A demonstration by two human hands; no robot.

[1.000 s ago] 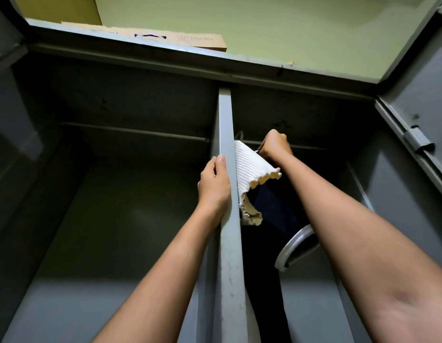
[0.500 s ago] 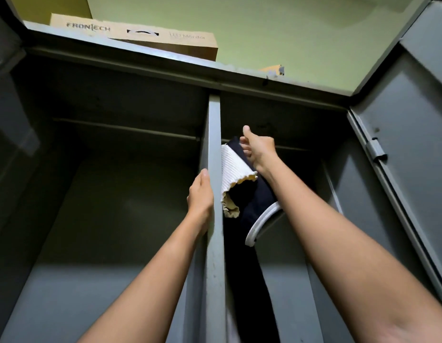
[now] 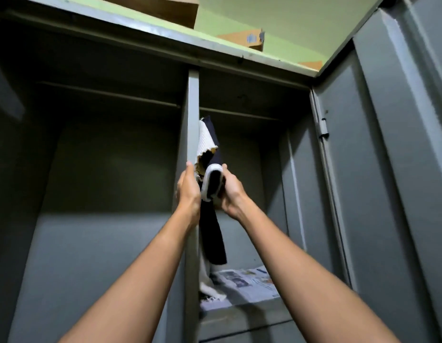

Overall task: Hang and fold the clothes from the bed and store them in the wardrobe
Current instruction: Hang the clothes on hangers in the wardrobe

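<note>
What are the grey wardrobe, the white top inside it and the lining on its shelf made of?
Wardrobe: probably painted sheet metal with a matt grey finish, judging by its thin folded edges and flat panels.
White top: soft ribbed knit fabric with a frilled hem. The fibre cannot be told.
Shelf lining: newspaper, as printed columns and photos are visible.

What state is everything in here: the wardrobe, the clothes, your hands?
Wardrobe door: open.
Dark garment: hanging, white-trimmed end held up.
White ribbed garment: hanging beside the divider.
Newspaper: lying flat on the shelf.
Left-hand grip: open, fingers straight beside the clothes.
Right-hand grip: curled round the dark garment.
</note>
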